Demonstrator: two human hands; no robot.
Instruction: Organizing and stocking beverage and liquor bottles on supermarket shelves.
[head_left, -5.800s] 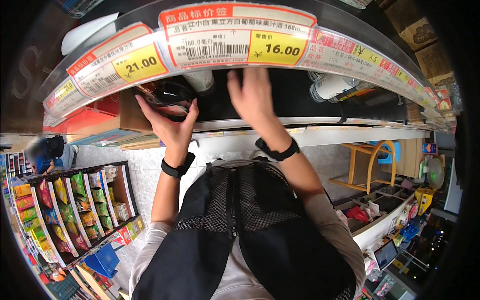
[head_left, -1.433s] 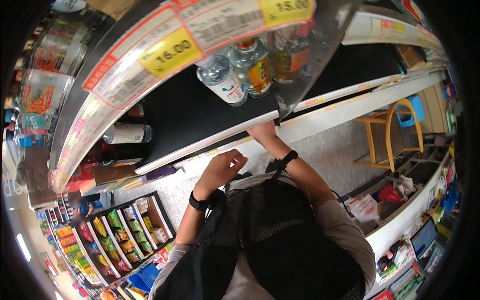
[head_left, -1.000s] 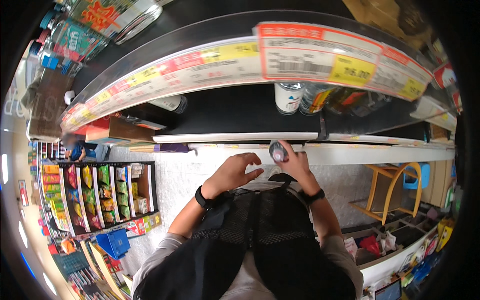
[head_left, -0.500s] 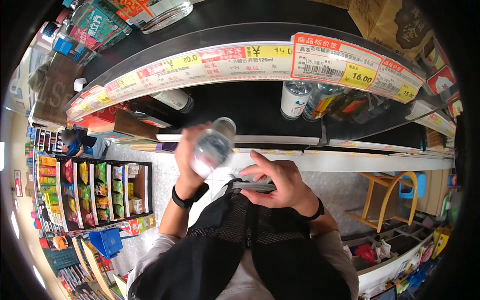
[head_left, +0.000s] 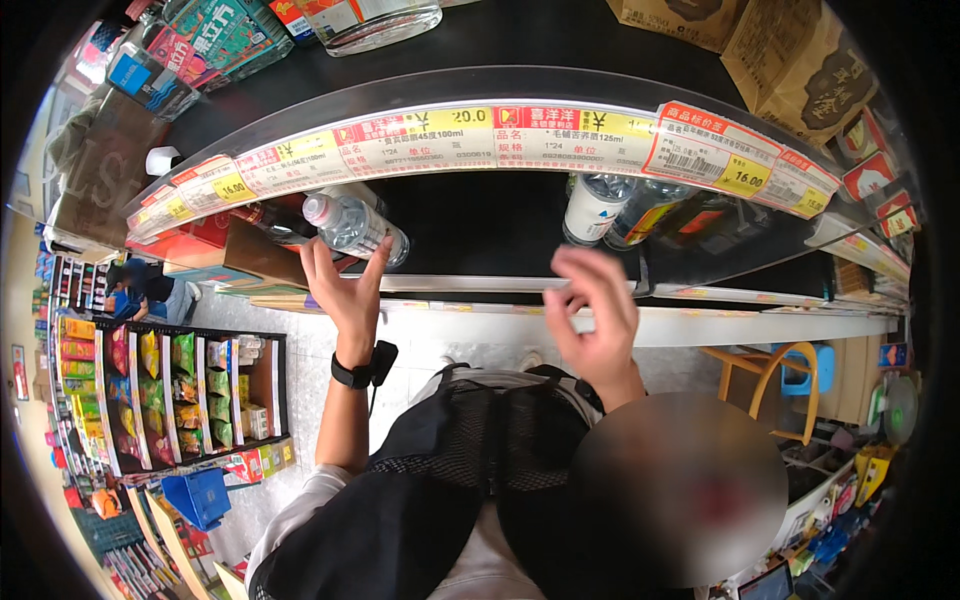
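Observation:
Under the price-label strip, on the left part of the dark lower shelf, is a clear bottle (head_left: 352,226) with a pale pink cap. My left hand (head_left: 343,296) has its thumb and fingers on either side of this bottle, the thumb against its body. Another bottle lies partly hidden behind it. My right hand (head_left: 597,318) is raised in front of the shelf edge, slightly blurred, fingers bent but apart from the thumb, with nothing in it. Just beyond its fingertips stands a clear bottle with a white label (head_left: 590,212), beside a bottle with a yellow and red label (head_left: 640,218).
A curved strip of price labels (head_left: 480,140) overhangs the lower shelf. Boxed and bottled goods stand above. Snack racks (head_left: 185,395) and a blue basket (head_left: 200,495) are at left; a wooden chair (head_left: 765,390) is at right. A round blur (head_left: 680,490) covers the lower right.
My left hand has carried the clear bottle left and forward, from in front of my chest onto the lower shelf. My right hand has moved forward and slightly right.

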